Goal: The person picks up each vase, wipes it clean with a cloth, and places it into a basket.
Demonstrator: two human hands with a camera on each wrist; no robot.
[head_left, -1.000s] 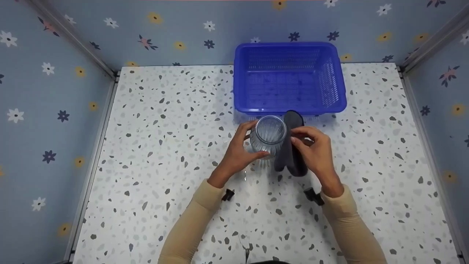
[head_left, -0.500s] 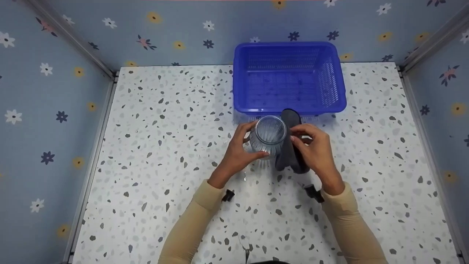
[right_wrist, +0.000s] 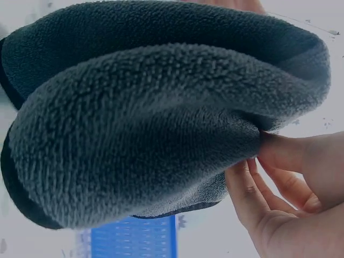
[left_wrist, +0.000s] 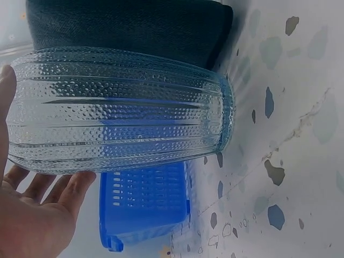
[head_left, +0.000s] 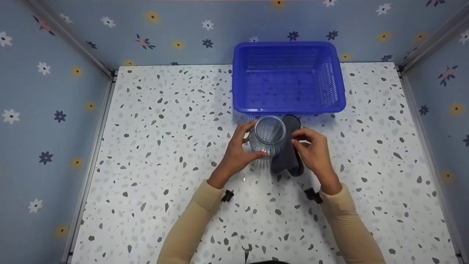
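A clear ribbed glass jar (head_left: 270, 134) with a dotted texture stands upright on the speckled table in the head view. My left hand (head_left: 238, 150) grips it from the left, thumb in front and fingers behind. In the left wrist view the jar (left_wrist: 123, 110) shows its base at the tabletop. My right hand (head_left: 313, 148) pinches a dark grey, fuzzy cloth (head_left: 287, 157) between thumb and fingertips, against the jar's right side. The cloth (right_wrist: 145, 118) hangs in loose folds with a black edge in the right wrist view.
A blue plastic basket (head_left: 238, 80) with slotted walls stands just behind the jar, near the back wall. Flowered panels (head_left: 154, 36) enclose the table (head_left: 165, 146) at the back and both sides. Small black mounts (head_left: 313, 195) sit at the wrists.
The cloth has shifted slightly toward me along the jar's right side, and my right hand has dipped a little with it. The jar and my left hand stay put.
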